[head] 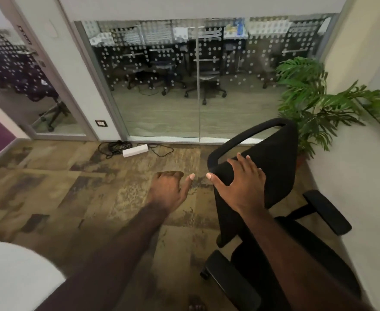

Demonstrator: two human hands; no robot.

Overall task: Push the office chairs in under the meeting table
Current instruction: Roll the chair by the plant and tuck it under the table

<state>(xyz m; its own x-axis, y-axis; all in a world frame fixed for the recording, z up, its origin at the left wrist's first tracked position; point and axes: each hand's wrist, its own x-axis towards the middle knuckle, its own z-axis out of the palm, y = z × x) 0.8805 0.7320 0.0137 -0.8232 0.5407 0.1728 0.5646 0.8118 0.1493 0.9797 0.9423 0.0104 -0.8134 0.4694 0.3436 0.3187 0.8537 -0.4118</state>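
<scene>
Here the room is bounded ahead by a glass wall (184, 81) dotted with frosted spots, through which other chairs are seen in the next room. The floor (72, 187) is covered in mottled brown carpet tiles. At the lower left a rounded white edge is seen, which is judged to be the bench (11, 277), the meeting table of the task; only that corner is shown.

The office chair (274, 176) is stood at the right, near the side wall and well apart from the bench, so it is not yet pushed in. Its backrest is turned toward the glass and its seat toward the viewer, with both armrests seen. A potted plant (314, 102) is placed in the corner just behind it.

The right hand (240, 182) is laid flat on the top of the backrest, fingers spread wide and straight, the thumb stretched over the left edge; nothing is clasped. This hold is judged to serve for turning and steering the chair toward the bench. The left hand (170, 189) is held in the air beside the chair, touching nothing, its fingers curled under and the thumb stuck out, probably ready to take the other side.

A white power strip (135, 151) with tangled black cables (115, 147) is left on the floor by the glass, a likely snag for the castors.
</scene>
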